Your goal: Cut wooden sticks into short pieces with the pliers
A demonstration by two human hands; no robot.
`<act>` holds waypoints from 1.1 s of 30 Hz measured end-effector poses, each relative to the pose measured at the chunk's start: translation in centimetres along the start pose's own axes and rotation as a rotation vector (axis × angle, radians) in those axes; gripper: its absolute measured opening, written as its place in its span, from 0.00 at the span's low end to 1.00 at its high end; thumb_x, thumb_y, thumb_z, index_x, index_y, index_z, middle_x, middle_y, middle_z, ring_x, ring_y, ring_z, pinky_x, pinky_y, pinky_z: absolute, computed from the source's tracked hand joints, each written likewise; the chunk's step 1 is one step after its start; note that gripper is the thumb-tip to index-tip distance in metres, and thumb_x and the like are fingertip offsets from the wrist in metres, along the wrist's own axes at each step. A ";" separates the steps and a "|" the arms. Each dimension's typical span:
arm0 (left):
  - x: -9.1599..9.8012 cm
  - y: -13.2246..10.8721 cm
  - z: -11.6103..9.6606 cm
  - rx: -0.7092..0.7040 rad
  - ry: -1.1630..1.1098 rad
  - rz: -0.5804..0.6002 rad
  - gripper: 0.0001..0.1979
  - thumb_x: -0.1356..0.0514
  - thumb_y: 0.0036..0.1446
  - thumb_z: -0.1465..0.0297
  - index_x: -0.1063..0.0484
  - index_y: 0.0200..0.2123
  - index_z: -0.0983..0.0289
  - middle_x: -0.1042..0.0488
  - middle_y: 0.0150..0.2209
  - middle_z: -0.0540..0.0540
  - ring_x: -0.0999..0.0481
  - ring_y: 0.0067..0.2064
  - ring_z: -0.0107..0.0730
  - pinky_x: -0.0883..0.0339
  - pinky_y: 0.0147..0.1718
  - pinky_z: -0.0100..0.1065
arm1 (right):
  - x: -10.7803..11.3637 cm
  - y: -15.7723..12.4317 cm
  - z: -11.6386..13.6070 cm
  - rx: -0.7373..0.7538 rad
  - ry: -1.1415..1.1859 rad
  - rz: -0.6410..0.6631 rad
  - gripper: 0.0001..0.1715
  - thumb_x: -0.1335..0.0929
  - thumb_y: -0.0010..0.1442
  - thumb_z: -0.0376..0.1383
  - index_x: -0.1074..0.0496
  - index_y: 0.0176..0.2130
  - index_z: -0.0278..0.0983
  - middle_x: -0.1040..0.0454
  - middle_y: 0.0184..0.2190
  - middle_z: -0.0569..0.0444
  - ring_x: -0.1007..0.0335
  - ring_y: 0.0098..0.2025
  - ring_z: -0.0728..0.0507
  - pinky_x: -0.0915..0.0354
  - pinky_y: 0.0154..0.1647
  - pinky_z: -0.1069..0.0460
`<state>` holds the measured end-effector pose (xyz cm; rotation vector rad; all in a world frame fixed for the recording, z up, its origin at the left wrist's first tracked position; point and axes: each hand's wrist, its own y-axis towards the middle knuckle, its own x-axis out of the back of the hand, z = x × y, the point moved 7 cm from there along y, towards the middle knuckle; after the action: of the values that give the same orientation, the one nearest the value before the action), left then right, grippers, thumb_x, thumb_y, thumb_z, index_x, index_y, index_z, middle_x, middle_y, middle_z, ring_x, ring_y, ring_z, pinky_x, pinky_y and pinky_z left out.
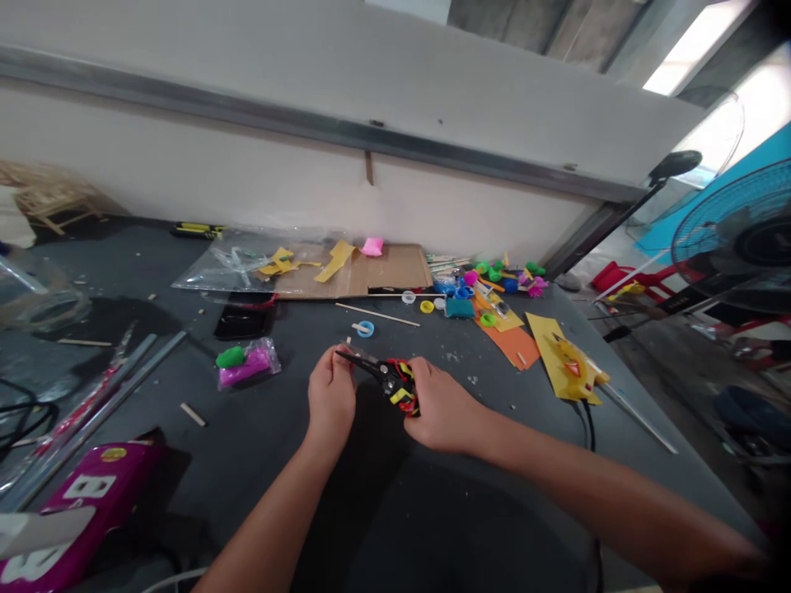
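Observation:
My right hand (442, 405) is wrapped round the red and yellow handles of black-jawed pliers or cutters (386, 377). The jaws point left and their tip reaches the fingertips of my left hand (332, 387). That hand is pinched closed on something small, whose pale end shows just above the fingers; it is too small to name. Beyond the hands lie a blue ring (366, 329) with a short wooden piece beside it and a long thin wooden stick (378, 315).
A yellow glue gun (572, 366) rests on yellow sheet at the right. Farther back are cardboard (395, 270), a clear plastic bag (222, 268) and colourful small pieces. Purple and green clay (247, 365), metal tubes and a magenta packet (92, 502) lie left. A fan (741, 239) stands right.

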<state>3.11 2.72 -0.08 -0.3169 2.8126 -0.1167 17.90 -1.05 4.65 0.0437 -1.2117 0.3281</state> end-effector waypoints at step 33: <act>0.1 -0.6 -2.8 -0.246 0.184 0.025 0.17 0.48 0.57 0.57 0.40 0.23 0.63 0.43 0.20 0.46 0.43 0.21 0.22 0.47 0.19 0.24 | 0.2 -0.1 1.2 0.105 -0.086 -0.051 0.28 0.35 0.43 0.38 0.44 0.44 0.32 0.35 0.40 0.43 0.38 0.41 0.39 0.39 0.41 0.45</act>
<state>2.23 2.25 2.58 -0.3411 3.0165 0.2190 16.91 -1.30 5.24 0.1808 -1.2757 0.3479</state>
